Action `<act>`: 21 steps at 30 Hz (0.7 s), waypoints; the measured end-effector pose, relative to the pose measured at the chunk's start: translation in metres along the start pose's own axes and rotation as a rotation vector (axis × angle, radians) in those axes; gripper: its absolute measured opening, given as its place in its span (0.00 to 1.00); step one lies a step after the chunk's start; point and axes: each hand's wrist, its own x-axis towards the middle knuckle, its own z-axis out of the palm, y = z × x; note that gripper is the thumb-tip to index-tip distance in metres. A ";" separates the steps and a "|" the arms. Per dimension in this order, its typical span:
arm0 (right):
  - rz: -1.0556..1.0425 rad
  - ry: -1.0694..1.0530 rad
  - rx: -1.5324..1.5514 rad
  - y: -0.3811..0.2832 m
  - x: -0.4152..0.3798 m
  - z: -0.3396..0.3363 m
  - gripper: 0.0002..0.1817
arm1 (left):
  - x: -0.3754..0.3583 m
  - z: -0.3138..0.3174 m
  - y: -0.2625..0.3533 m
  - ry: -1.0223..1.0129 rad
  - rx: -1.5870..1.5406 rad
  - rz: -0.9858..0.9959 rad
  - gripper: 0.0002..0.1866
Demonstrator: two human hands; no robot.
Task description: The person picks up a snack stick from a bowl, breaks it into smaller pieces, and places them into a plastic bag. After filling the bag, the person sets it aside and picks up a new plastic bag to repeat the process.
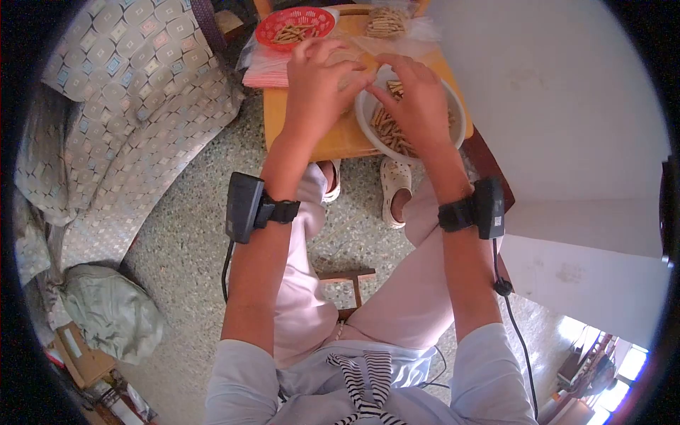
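My left hand (320,83) is over the middle of a small wooden stool or table, fingers curled around something pale and partly see-through that it mostly hides. My right hand (414,99) hangs over a white bowl (459,127), thumb and forefinger pinched together close to the left fingertips. What the pinch holds, if anything, is too small to make out. In the bowl lie many short tan stick-like pieces (394,134). Behind my left hand, a red plastic basket (266,28) contains more of these sticks. A clear bag of sticks (384,24) lies at the back.
Pink-striped bags or sheets (265,76) are stacked at the left of the wooden tabletop (280,117). A patterned cloth (142,92) drapes at the left, above a grey-green bag (113,312). A white wall or panel (559,106) stands close on the right.
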 end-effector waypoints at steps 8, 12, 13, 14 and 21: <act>-0.015 0.059 0.120 -0.004 0.002 0.000 0.20 | 0.002 -0.002 0.007 0.029 -0.089 -0.013 0.09; 0.024 0.051 0.225 -0.002 0.005 -0.005 0.13 | 0.003 -0.007 0.009 -0.004 -0.068 0.010 0.09; 0.001 0.080 0.274 -0.001 0.006 -0.004 0.11 | 0.003 -0.006 0.010 0.024 -0.070 0.008 0.08; 0.001 0.080 0.274 -0.001 0.006 -0.004 0.11 | 0.004 -0.005 0.010 0.052 -0.072 0.005 0.09; -0.039 0.104 0.149 0.002 0.007 -0.005 0.09 | 0.005 -0.011 0.009 0.083 -0.037 0.024 0.11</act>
